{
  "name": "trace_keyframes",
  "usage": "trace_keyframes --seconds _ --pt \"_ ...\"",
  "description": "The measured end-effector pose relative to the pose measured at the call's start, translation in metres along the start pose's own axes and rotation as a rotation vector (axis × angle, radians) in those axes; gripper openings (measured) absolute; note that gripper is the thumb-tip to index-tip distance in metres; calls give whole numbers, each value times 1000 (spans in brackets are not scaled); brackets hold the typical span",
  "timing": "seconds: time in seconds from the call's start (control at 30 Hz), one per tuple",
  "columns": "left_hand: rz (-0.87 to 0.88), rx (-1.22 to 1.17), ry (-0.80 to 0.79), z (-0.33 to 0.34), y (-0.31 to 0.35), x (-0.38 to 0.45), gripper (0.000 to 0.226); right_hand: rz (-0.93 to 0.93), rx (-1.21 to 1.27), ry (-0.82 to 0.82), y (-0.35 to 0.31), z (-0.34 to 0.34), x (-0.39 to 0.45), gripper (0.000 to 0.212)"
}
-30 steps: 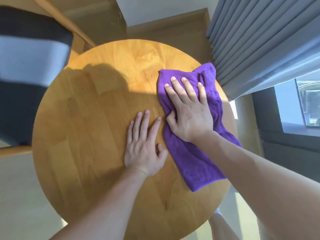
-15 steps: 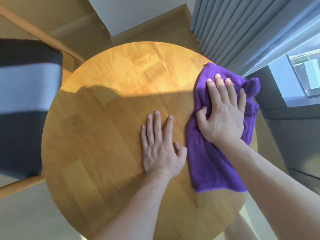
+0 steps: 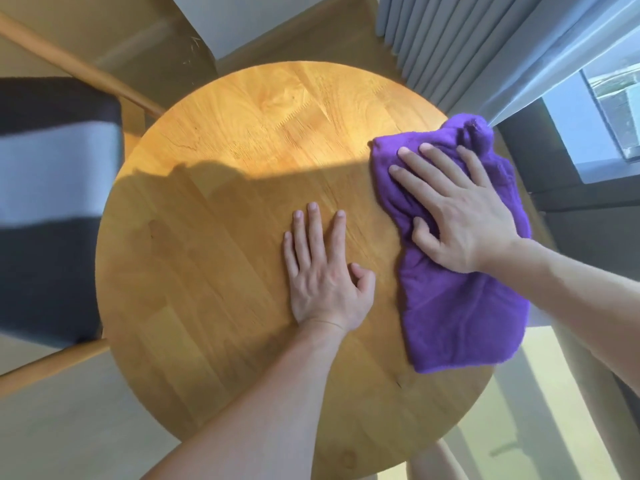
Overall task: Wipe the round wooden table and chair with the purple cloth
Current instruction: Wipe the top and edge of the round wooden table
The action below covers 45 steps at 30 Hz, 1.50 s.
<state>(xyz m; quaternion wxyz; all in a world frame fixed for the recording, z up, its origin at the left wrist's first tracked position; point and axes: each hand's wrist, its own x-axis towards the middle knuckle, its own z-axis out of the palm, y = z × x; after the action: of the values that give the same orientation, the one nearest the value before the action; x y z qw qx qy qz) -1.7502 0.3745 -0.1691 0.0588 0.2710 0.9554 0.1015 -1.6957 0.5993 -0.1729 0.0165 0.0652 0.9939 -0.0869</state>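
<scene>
The round wooden table (image 3: pixel 221 258) fills the middle of the view. The purple cloth (image 3: pixel 460 317) lies crumpled along the table's right edge, partly hanging over the rim. My right hand (image 3: pixel 457 213) presses flat on the upper part of the cloth, fingers straight and spread, pointing up and left. My left hand (image 3: pixel 322 268) rests flat on the bare wood just left of the cloth, fingers straight. The chair (image 3: pixel 52 202), with a black and grey seat and light wooden frame, stands at the left of the table.
Grey curtains (image 3: pixel 485 39) hang close behind the table's far right edge. A window with a dark sill (image 3: pixel 588 133) is at the right. Pale floor (image 3: pixel 69 427) shows at the lower left and lower right.
My right hand has slid the cloth from the table's middle right out to its right edge. My left hand has stayed flat on the wood. The camera view shifted a little.
</scene>
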Motion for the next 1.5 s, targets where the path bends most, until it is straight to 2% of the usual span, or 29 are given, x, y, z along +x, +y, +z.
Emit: trace_keyframes --seconds 0.13,0.17,0.23,0.3,0.43,0.5,0.53,0.57,0.7,0.77,0.83,0.93,1.0,1.07,1.2,1.27,1.37,1.5 --pt "-9 13 -9 1 -1 0 86 548 104 164 -30 0 3 74" --pt "-10 11 -8 1 0 -1 86 637 120 179 -40 0 3 75" --pt "-12 13 -4 1 -1 0 86 679 135 167 -55 3 1 76" --pt "-14 25 -11 0 0 0 86 572 102 117 -63 5 -10 76" --pt "-13 31 12 0 2 0 84 40 44 -3 -42 4 -34 76" --pt "-15 25 29 0 1 0 83 -129 61 -14 -18 1 -31 74" --pt "-18 22 34 1 1 0 83 -124 91 9 -10 0 -29 72" --pt "-19 21 37 1 2 0 83 -43 126 53 -6 0 -27 70" --pt "-10 32 54 1 3 -1 83 549 170 194 -36 -2 -19 70" --pt "-3 29 63 2 3 -1 84 622 149 172 -56 0 -20 74" --pt "-1 23 74 2 3 -1 84 495 125 112 -62 3 -29 75" --pt "1 12 81 2 3 0 84 106 103 40 -40 3 -47 73" --pt "4 6 82 1 4 -1 84 -20 123 25 -24 1 -51 70" --pt "5 1 87 2 3 -1 85 67 151 68 -26 1 -50 69" --pt "8 12 86 4 1 0 86 428 180 119 -70 4 -53 72" --pt "8 17 79 4 0 0 86 501 178 98 -86 5 -55 74" --pt "4 9 70 4 -1 0 87 397 148 45 -86 5 -61 76" --pt "-5 -5 70 2 2 1 85 -68 140 -36 -41 -2 -50 76"
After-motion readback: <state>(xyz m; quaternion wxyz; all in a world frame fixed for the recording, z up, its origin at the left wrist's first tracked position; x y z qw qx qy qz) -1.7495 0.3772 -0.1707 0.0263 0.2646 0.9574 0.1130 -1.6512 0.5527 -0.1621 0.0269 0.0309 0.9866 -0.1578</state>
